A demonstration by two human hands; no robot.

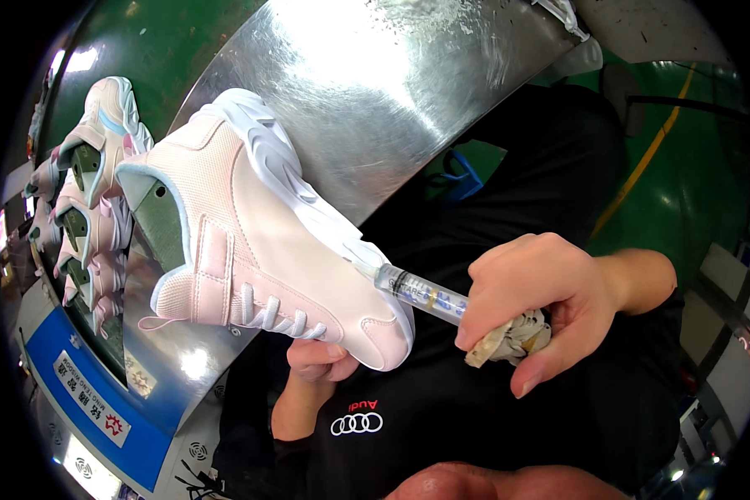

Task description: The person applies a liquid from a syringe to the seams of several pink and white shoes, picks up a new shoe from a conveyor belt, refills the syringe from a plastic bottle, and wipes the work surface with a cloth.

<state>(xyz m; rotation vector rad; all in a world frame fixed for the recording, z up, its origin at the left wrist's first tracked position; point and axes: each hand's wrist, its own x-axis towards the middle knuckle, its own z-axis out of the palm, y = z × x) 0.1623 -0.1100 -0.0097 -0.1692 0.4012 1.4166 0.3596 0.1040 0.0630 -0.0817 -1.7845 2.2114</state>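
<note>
A pale pink sneaker with a chunky white sole and light grey laces lies on its side in front of me, its toe toward me. My left hand grips it at the toe from the near side; part of that hand is hidden beneath the shoe. In my right hand is a clear plastic syringe with a dirty, crumpled wrapping around its rear end. The syringe's tip meets the sole's edge near the toe, where the upper joins it.
A shiny metal worktable curves across the far side. Several similar pink sneakers stand in a row at the left, by a blue panel. A blue object shows below the table edge. Green floor with a yellow line lies at the right.
</note>
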